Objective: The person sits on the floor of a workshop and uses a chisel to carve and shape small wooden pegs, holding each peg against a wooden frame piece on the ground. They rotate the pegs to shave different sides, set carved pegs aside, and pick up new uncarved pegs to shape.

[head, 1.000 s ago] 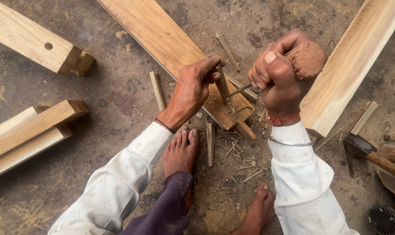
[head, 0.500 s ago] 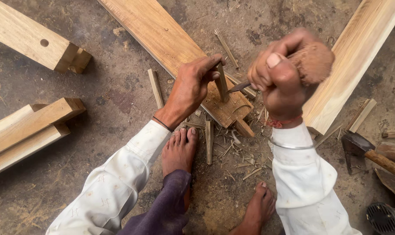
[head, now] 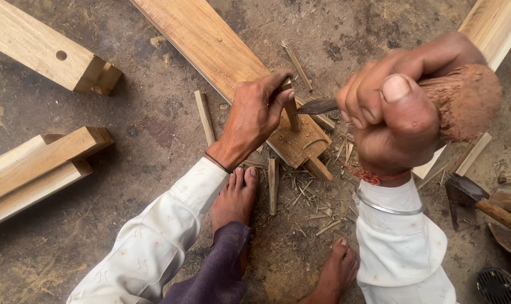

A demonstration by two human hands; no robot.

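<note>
Right hand [head: 393,121] raised higher, grip tight around mallet [head: 463,101]; left hand [head: 255,115] pinching chisel [head: 291,112] on plank [head: 221,62].

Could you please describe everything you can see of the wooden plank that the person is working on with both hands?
The wooden plank is a long, flat board of warm brown, grained wood, lying on the dirty floor and running diagonally from the top of the view to its cut end near the bare feet. That end is notched and chipped, with splinters scattered around it. The left hand rests on it, holding a chisel upright against the wood.
</note>
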